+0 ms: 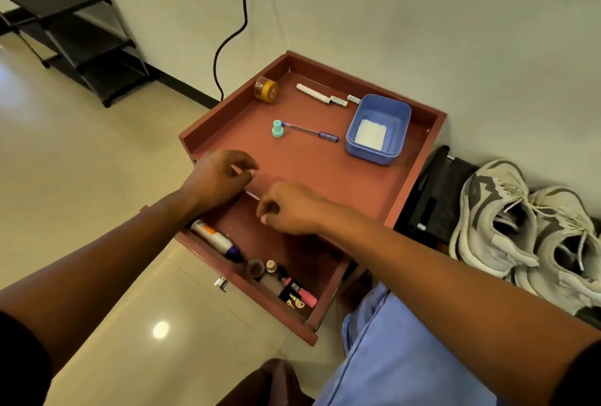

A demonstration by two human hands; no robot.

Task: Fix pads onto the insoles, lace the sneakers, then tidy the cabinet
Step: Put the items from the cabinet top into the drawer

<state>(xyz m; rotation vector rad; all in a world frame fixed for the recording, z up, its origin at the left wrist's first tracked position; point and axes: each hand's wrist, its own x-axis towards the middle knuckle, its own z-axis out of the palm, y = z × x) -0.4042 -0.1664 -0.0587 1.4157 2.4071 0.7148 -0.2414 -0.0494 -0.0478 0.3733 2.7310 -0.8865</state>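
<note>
Shelving, a black shoe rack (70,36), stands by the wall at far left. Next comes the reddish-brown cabinet (325,171), its rimmed top carrying an amber jar (266,88), a white marker (320,94), a teal cap (277,128), a blue pen (310,130) and a blue tub (379,129) with white pads inside. Its drawer (260,262) hangs open, cluttered with a tube and small bottles. Above the drawer's edge, left hand (218,182) and right hand (291,210) each pinch an end of a thin pale strip (252,195), fingers curled. Grey-white laced sneakers (527,230) sit at right
</note>
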